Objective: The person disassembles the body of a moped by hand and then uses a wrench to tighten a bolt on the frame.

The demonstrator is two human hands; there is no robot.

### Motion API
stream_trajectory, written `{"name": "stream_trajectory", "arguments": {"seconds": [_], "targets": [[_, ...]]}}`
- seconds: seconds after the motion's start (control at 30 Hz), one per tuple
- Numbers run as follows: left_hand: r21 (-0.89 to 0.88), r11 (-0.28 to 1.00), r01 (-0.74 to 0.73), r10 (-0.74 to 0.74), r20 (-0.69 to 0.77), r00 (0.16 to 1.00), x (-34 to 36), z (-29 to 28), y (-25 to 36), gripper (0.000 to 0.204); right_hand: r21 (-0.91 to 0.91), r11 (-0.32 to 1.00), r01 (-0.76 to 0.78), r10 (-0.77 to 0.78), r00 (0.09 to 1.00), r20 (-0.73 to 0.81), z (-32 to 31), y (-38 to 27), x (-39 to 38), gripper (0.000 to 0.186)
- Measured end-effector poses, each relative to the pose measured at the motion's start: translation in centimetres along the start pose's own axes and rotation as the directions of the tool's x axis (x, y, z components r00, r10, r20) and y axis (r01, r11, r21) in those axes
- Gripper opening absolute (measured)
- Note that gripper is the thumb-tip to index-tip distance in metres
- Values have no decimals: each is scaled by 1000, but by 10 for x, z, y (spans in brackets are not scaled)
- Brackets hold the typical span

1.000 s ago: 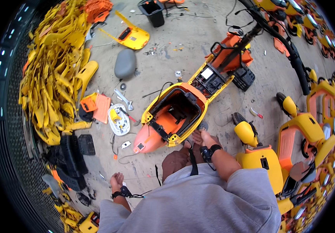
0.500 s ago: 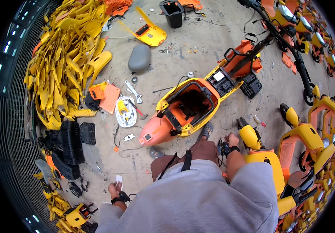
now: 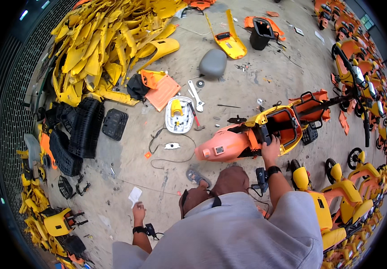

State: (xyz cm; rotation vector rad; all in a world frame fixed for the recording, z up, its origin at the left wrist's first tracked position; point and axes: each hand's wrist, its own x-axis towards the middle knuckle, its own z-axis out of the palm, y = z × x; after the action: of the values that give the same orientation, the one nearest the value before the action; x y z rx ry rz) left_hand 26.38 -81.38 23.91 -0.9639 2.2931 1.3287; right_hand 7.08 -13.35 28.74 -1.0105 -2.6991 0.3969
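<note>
An orange-and-yellow scooter body [image 3: 225, 143] stands in front of me, its hollow compartment exposed at the top. My right hand [image 3: 271, 150] is on the near edge of this opening, the fingers curled over a dark part of the rim. Out to the left, my left hand [image 3: 138, 210] pinches a thin white piece of paper [image 3: 135, 195] at its fingertips. Dark devices are strapped to both wrists. The compartment's inside is mostly in shadow.
A white tray [image 3: 170, 122], a hammer [image 3: 196, 117] and an adjustable wrench [image 3: 195, 95] lie beyond the scooter's nose. A grey seat [image 3: 213, 63] rests farther off. Yellow panels [image 3: 99, 49] are heaped at far left; scooters [image 3: 343, 193] line the right. A cable [image 3: 171, 160] loops across the floor.
My right hand has risen from beside my leg onto the scooter's opening. My left hand has moved slightly forward with the paper. The view has turned left, shifting the scene rightward.
</note>
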Motion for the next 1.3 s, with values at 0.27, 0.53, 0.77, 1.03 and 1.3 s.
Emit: {"name": "stream_trajectory", "arguments": {"seconds": [0.27, 0.53, 0.77, 1.03, 1.3], "targets": [[116, 944, 309, -296, -116, 948, -51, -72, -67, 34, -255, 923, -288, 368, 854, 369, 38, -45, -3, 61], [185, 975, 121, -74, -243, 967, 46, -122, 13, 36, -185, 919, -349, 384, 898, 215, 44, -61, 6, 60], [312, 922, -229, 140, 284, 949, 209, -101, 161, 41, -242, 882, -404, 446, 881, 156, 66, -51, 2, 62], [210, 892, -400, 275, 450, 850, 297, 6, 425, 24, -35, 827, -562, 558, 810, 183, 43, -86, 21, 57], [25, 983, -184, 154, 446, 882, 408, 148, 572, 31, 248, 688, -682, 663, 730, 165, 41, -18, 2, 44]]}}
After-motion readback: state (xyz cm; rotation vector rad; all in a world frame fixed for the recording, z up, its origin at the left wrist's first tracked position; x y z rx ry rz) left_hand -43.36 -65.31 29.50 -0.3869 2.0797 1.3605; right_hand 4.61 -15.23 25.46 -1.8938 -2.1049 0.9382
